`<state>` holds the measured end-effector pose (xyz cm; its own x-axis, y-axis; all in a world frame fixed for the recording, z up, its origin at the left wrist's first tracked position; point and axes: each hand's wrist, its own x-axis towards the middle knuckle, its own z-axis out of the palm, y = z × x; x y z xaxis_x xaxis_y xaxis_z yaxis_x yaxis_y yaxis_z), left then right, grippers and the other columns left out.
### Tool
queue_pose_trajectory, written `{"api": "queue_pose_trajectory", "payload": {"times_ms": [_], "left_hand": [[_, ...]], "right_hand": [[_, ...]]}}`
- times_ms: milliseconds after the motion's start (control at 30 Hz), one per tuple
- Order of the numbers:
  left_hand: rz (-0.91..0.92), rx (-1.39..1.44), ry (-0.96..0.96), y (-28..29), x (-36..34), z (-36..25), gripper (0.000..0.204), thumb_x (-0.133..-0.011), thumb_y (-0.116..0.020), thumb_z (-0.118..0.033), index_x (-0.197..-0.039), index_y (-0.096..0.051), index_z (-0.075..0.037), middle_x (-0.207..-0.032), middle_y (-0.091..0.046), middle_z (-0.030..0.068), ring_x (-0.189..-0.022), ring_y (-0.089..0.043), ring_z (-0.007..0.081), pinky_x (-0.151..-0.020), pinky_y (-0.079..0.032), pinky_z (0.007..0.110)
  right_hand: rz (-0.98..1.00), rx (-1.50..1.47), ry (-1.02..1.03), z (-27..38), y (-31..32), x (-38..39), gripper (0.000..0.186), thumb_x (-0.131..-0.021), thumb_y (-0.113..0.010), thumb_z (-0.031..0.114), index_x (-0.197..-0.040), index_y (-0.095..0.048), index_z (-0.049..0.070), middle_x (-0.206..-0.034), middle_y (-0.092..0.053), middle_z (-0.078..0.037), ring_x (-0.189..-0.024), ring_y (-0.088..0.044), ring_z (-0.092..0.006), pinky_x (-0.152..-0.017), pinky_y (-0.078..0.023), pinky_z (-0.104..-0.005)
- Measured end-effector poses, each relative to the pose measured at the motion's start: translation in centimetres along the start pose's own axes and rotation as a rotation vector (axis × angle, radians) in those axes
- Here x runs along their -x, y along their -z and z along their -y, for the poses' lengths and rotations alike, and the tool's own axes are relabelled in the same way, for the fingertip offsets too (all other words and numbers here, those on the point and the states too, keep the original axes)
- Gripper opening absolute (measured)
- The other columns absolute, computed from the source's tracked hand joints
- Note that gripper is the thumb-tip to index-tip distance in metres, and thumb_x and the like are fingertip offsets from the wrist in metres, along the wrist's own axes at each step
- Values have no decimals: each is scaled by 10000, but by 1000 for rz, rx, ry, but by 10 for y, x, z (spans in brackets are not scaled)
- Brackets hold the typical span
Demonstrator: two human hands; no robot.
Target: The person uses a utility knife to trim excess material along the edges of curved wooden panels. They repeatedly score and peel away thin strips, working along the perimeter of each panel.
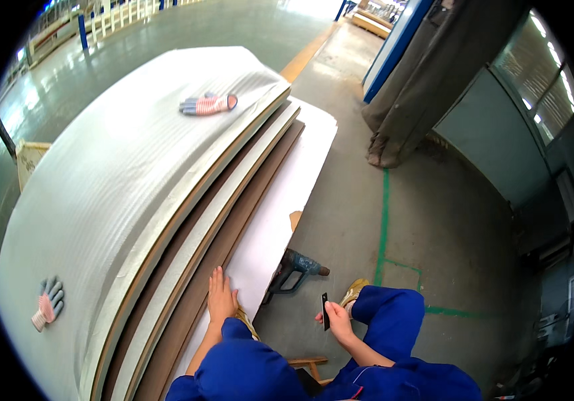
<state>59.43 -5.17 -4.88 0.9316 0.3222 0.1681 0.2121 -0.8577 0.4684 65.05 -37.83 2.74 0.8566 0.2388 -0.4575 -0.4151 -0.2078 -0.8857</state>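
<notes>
My left hand [222,298] lies with its fingers stretched out against the edge of a brown panel [245,212], above the white sheet [268,235] under it. Nothing shows in its grasp. Held upright in my closed right hand [339,321] is a thin, flat black strip-shaped tool [326,312]; its exact kind cannot be told. That hand is over the floor, near my right knee. The brown panel belongs to a stack of curved-looking boards, with a board wrapped in pale film [120,154] on top.
Two striped work gloves, one far [207,104] and one near [48,304], lie on the wrapped board. A pistol-shaped heat gun [295,271] sits beside the stack, by my feet. Green lines [382,227] mark the floor at right. A dark curtain [420,80] hangs beyond.
</notes>
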Motion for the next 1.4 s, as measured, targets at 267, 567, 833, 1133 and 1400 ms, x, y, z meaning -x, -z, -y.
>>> {"api": "queue_pose_trajectory", "payload": {"times_ms": [267,567,833,1133,1400], "left_hand": [[1,110,-48,3,28,49,282,-889,-615,-73,-1137,-588,60,-1548,-308,225,-1397,-341,417,-1151,-311,473],[113,0,-75,23,49,37,290,-887,-615,-69,-1145,-583,58,-1550,-303,225,-1399,-336,419,-1152,-307,478],[139,-43,-89,33,59,36,297,-885,-615,-66,-1153,-580,57,-1552,-299,226,-1402,-331,421,-1152,-304,483],[138,-52,-103,34,56,34,305,-883,-615,-62,-1162,-575,55,-1554,-294,227,-1405,-325,424,-1153,-300,489],[135,-65,-111,34,53,31,313,-880,-615,-58,-1169,-571,53,-1556,-290,227,-1407,-321,426,-1154,-297,493]], "right_hand": [[19,-43,251,46,-18,102,368,-1052,-446,296,-859,-585,15,-761,-668,-76,-660,-600,-112,-650,-494,-253],[72,-130,290,44,-28,150,371,-1051,-453,279,-816,-587,24,-742,-664,-52,-664,-589,-86,-641,-484,-245],[78,-192,334,44,-34,159,343,-1050,-459,276,-848,-578,26,-749,-663,-54,-667,-582,-83,-648,-479,-246],[129,-200,221,31,-40,151,330,-1052,-455,281,-874,-587,37,-779,-664,-49,-701,-594,-93,-690,-484,-243],[83,-202,233,29,-22,154,353,-1056,-441,286,-864,-590,30,-772,-659,-53,-707,-587,-92,-692,-480,-246]]}}
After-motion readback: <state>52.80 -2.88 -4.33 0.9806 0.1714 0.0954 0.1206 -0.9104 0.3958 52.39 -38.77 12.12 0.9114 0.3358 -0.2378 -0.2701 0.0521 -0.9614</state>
